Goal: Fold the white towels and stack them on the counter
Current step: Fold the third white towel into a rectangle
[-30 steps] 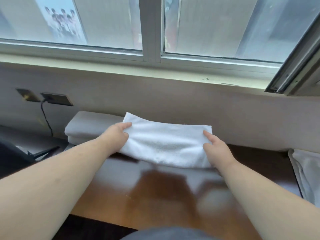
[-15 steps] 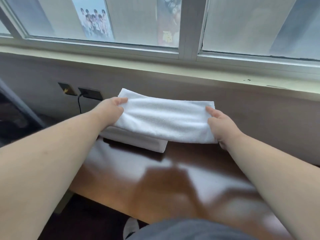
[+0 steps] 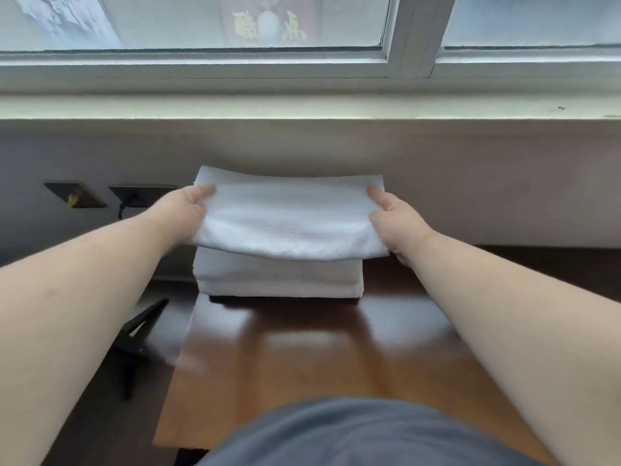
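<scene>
Both my forearms extended over counter [image 3: 302, 358]. Left hand [image 3: 183, 213] and right hand [image 3: 398, 220] pinch opposite ends of folded towel [image 3: 285, 220], thumbs on top; towel held level directly above towel stack [image 3: 279, 280], near wall.

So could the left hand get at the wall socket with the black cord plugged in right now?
Probably not yet: the left hand is gripping the folded towel. The socket sits close beside it, nothing between.
</scene>
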